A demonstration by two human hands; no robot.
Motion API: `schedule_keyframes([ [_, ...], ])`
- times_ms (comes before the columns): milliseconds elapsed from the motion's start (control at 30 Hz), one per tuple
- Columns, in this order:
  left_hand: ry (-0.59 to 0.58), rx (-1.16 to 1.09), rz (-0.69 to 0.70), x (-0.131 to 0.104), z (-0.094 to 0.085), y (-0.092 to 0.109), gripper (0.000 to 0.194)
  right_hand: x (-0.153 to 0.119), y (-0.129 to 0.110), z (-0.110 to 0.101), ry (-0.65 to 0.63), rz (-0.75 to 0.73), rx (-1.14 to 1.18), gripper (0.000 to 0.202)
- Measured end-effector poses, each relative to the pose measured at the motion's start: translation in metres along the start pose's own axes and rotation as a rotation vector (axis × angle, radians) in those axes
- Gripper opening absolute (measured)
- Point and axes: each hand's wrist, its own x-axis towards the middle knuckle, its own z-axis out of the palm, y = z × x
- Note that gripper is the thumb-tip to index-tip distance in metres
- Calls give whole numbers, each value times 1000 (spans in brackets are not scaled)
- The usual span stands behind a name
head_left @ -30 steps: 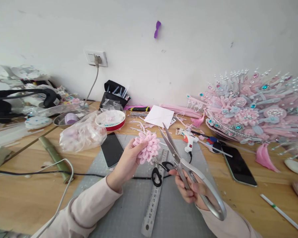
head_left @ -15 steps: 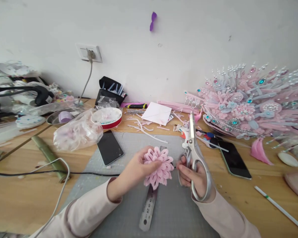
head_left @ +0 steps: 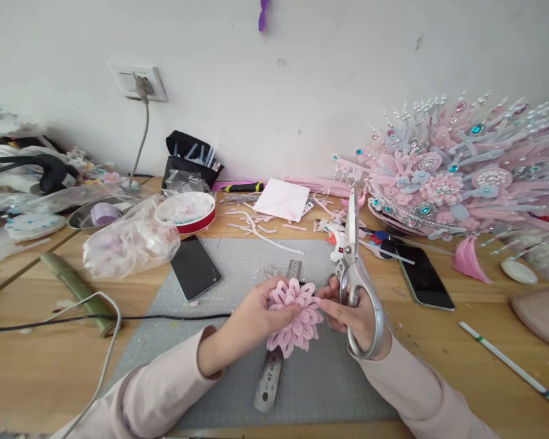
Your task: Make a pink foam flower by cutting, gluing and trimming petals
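Note:
Between the thumb and fingers of my left hand point(head_left: 260, 320) is a pink layered flower point(head_left: 297, 326) with looped petals. My right hand point(head_left: 354, 314) has large silver scissors point(head_left: 351, 244) hooked over it, their blades pointing up and nearly together. The right index fingertip touches the flower's right edge. Beneath the flower, a steel ruler point(head_left: 269, 381) lies on the grey cutting mat point(head_left: 329, 390); its middle is hidden by the flower.
Phones lie left point(head_left: 196, 268) and right point(head_left: 424, 277) of the hands. A red-rimmed round box point(head_left: 201, 224), a plastic bag point(head_left: 128, 247) and white paper point(head_left: 281, 199) sit behind. A large beaded pink headpiece point(head_left: 443, 177) stands back right. A black cable point(head_left: 174, 317) crosses the mat.
The view has shifted slightly. My right hand has moved closer to the flower, and its index finger now touches the petals. The flower sits slightly lower in the view.

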Motion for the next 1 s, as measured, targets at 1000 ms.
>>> schedule_keyframes([
  [1000,-3,-135,18,3,-11,2,26,6,-3,-8,-245,65,250,44],
])
